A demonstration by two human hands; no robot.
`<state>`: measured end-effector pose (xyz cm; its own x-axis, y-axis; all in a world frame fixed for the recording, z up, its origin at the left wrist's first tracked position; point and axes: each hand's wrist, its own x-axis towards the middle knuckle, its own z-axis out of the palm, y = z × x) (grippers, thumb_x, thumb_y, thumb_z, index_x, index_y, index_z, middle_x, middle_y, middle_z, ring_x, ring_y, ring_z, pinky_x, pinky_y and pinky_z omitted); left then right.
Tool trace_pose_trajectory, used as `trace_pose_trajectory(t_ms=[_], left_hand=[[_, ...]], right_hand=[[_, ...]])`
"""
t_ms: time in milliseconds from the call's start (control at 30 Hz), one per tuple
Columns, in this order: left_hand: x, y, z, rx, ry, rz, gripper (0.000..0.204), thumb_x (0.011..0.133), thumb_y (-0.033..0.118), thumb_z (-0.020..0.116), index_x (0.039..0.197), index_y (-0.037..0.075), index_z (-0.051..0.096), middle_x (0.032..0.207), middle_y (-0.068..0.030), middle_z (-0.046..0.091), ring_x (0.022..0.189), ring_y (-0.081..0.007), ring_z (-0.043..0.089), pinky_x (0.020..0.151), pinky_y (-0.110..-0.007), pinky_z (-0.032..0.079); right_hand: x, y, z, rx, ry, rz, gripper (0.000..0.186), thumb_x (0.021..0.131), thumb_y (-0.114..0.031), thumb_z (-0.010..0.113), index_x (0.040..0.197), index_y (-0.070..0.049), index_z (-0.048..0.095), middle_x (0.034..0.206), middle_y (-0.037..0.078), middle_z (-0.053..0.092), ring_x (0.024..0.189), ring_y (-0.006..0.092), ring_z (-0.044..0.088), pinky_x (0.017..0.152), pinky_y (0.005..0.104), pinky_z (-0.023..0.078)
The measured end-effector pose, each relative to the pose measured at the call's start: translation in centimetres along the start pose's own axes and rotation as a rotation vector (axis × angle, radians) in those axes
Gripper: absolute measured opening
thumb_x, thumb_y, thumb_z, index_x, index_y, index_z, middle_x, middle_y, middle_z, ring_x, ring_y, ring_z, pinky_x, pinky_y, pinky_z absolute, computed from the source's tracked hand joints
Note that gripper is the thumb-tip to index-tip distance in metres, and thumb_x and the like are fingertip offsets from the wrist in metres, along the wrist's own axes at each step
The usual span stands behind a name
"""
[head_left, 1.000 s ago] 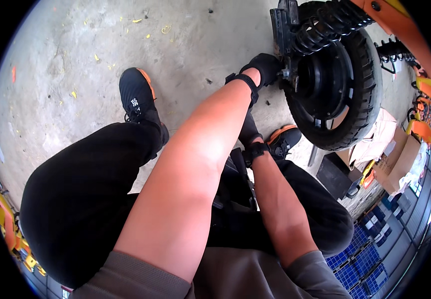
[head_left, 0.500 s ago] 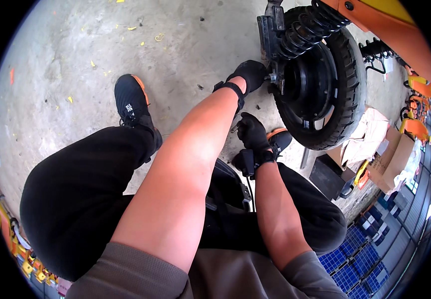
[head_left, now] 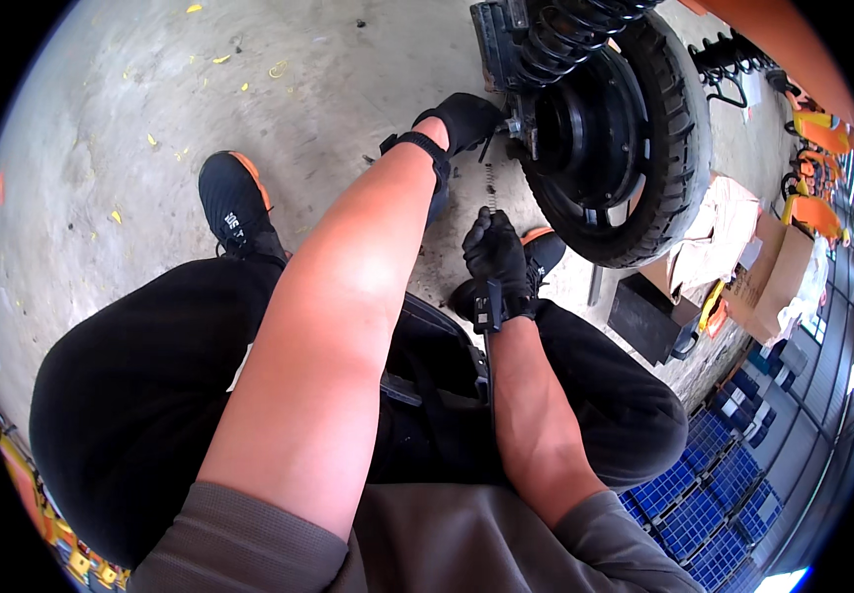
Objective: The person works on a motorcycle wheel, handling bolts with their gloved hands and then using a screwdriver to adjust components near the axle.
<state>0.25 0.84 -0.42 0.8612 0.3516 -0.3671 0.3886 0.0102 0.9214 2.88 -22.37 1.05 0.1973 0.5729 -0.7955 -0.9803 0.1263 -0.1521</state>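
Observation:
My left hand (head_left: pixel 462 121), in a black glove, is closed beside the axle end of a black wheel (head_left: pixel 600 148). Its fingertips are mostly hidden; a thin dark rod (head_left: pixel 486 148) shows just below them. My right hand (head_left: pixel 496 252), also gloved, is curled into a fist nearer to me. From the top of that fist a thin coil spring (head_left: pixel 490 186) sticks up toward the left hand. The wheel has a chunky tyre (head_left: pixel 679 168), and a thick black shock absorber (head_left: pixel 585 40) stands over it.
An orange body panel (head_left: pixel 788 44) hangs over the upper right. Right of the wheel lie cardboard boxes (head_left: pixel 768 282) and a dark flat box (head_left: pixel 644 316). Blue crates (head_left: pixel 704 494) stand at the lower right. My shoes (head_left: pixel 234 203) rest on the concrete floor (head_left: pixel 348 69).
My right hand has turned and risen slightly, and the coil spring now shows above its fist. My left hand stays at the axle. The whole view has shifted a little.

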Motion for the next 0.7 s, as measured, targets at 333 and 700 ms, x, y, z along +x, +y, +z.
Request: trace_pose_trajectory(t_ms=[333, 700], left_hand=[[0.6, -0.6, 1.0, -0.219, -0.027, -0.020, 0.014, 0.083, 0.004, 0.044, 0.085, 0.002, 0.058, 0.070, -0.0061, 0.058, 0.059, -0.0132, 0.056, 0.055, -0.026, 0.047], [1.6, -2.2, 1.7, -0.051, -0.009, 0.113, 0.013, 0.083, 0.006, 0.045, 0.083, 0.002, 0.058, 0.066, -0.0064, 0.058, 0.058, -0.0135, 0.056, 0.054, -0.026, 0.047]], right_hand=[[-1.4, 1.1, -0.3, -0.102, -0.083, -0.039, 0.006, 0.084, -0.016, 0.053, 0.085, -0.011, 0.050, 0.094, 0.002, 0.054, 0.070, 0.0104, 0.053, 0.060, 0.0247, 0.046], [-0.8, 1.3, -0.5, -0.093, 0.015, -0.059, 0.009, 0.085, -0.018, 0.054, 0.090, -0.011, 0.050, 0.096, 0.003, 0.055, 0.069, 0.0097, 0.053, 0.056, 0.0234, 0.045]])
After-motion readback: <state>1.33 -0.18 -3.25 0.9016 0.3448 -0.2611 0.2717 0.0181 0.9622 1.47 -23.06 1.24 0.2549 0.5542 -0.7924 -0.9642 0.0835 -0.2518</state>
